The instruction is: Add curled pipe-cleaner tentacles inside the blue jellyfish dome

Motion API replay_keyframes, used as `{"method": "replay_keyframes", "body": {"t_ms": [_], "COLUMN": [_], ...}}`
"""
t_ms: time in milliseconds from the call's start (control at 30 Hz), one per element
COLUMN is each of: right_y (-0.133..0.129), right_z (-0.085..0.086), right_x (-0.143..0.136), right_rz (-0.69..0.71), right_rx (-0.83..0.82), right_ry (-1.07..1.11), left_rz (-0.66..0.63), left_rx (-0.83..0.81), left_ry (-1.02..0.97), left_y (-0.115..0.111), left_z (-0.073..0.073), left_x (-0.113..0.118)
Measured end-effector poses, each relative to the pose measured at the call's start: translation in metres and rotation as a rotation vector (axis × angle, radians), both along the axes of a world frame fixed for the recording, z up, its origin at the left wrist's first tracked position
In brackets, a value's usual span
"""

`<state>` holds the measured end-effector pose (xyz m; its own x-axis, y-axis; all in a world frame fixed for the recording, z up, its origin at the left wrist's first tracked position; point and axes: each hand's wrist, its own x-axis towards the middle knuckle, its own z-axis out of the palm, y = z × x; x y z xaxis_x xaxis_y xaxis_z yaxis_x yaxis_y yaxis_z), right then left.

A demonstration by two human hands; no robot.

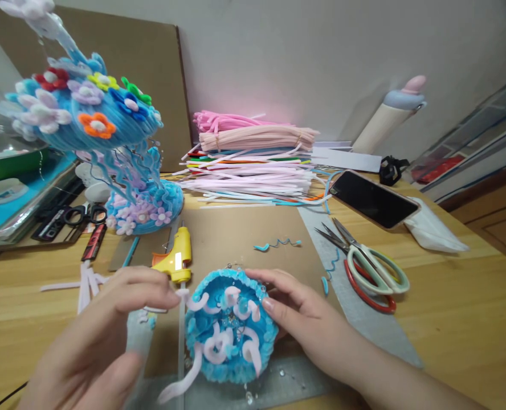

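Note:
A round, hollow blue fuzzy piece [231, 369], made of pipe cleaners, has its inside facing up. White pipe-cleaner curls [219, 344] and clear beads sit within it, and one white strand [180, 388] hangs out at the lower left. My right hand [298, 310] grips its right rim, thumb inside and fingers along the outer edge. On the left, my left hand [107, 330] is slightly blurred, its thumb well apart from the fingers. Its fingertips are close to the end of a white curl; whether they touch it I cannot tell. A yellow glue gun [176, 257] lies just behind.
Scissors [364, 259] and a phone [375, 196] lie at the right. Bundled pipe cleaners [253, 171] are piled against the wall beside a white bottle [387, 117]. A tall blue flowered pipe-cleaner model [120, 134] stands back left, near a craft knife [94, 242].

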<state>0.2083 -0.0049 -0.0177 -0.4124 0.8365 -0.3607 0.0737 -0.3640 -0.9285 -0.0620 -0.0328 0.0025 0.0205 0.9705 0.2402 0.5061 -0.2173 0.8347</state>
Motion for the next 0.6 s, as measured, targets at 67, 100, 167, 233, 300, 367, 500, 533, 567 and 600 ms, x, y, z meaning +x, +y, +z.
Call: {"method": "replay_keyframes", "body": {"t_ms": [67,100,167,233,300,367,500,533,567,600], "right_y": [0.0,0.001,0.001,0.002,0.003,0.004,0.005,0.005,0.006,0.006], "right_z": [0.0,0.0,0.001,0.001,0.001,0.001,0.002,0.002,0.002,0.001], "right_x": [0.0,0.0,0.0,0.0,-0.001,-0.001,-0.001,-0.001,0.0,0.0], "right_rz": [-0.006,-0.011,-0.02,-0.03,-0.038,-0.044,-0.09,-0.104,-0.113,-0.117], "right_rx": [0.005,0.004,-0.015,-0.05,-0.087,-0.123,-0.154,-0.149,-0.143,-0.136], "right_ry": [0.005,0.009,0.017,0.037,0.064,0.081,0.043,0.032,0.025,0.022], "left_rz": [0.07,0.086,0.16,0.235,0.258,0.214,0.082,0.058,0.035,0.009], "left_rx": [-0.119,-0.148,-0.156,-0.164,-0.231,-0.352,-0.494,-0.516,-0.545,-0.582], "left_ry": [0.002,-0.004,-0.036,-0.069,-0.061,-0.027,-0.02,-0.036,-0.058,-0.088], "left_y": [-0.004,-0.005,-0.005,0.001,0.008,0.015,0.021,0.02,0.02,0.019], "left_z": [0.008,0.012,0.017,0.018,0.014,0.009,0.005,0.005,0.005,0.005], "left_x": [0.004,0.007,0.012,0.013,0.014,0.016,0.028,0.031,0.034,0.036]}}
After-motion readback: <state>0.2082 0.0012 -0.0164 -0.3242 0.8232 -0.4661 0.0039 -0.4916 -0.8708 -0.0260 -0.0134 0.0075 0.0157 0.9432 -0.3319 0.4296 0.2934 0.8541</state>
